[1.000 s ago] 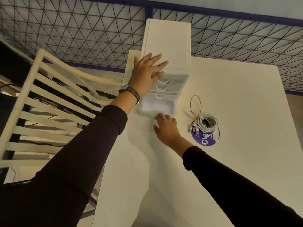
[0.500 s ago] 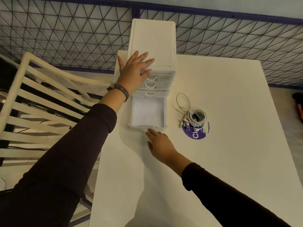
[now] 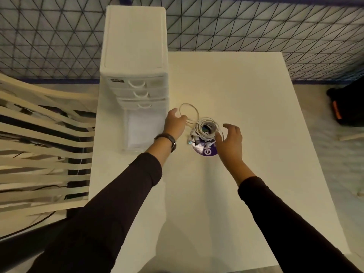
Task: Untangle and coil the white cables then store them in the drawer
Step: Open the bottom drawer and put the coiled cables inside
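A coiled bundle of white cables (image 3: 206,128) lies on the white table (image 3: 246,107), partly over a round purple sticker (image 3: 205,151), with one loose loop (image 3: 189,112) reaching toward the drawers. My left hand (image 3: 175,124) is at that loose loop, fingers curled against it; whether it grips the cable is unclear. My right hand (image 3: 230,138) hovers just right of the coil, fingers apart and empty. The white drawer unit (image 3: 136,56) stands at the table's back left, and its bottom drawer (image 3: 143,133) is pulled out and looks empty.
A white slatted chair (image 3: 39,154) stands off the table's left edge. A wire-mesh fence (image 3: 256,24) runs behind the table. A dark bag with an orange stripe (image 3: 346,107) lies on the floor at the right.
The bottom drawer was pulled out by my right hand. Then my left hand left the drawer unit's top, and both hands moved right to the cable coil.
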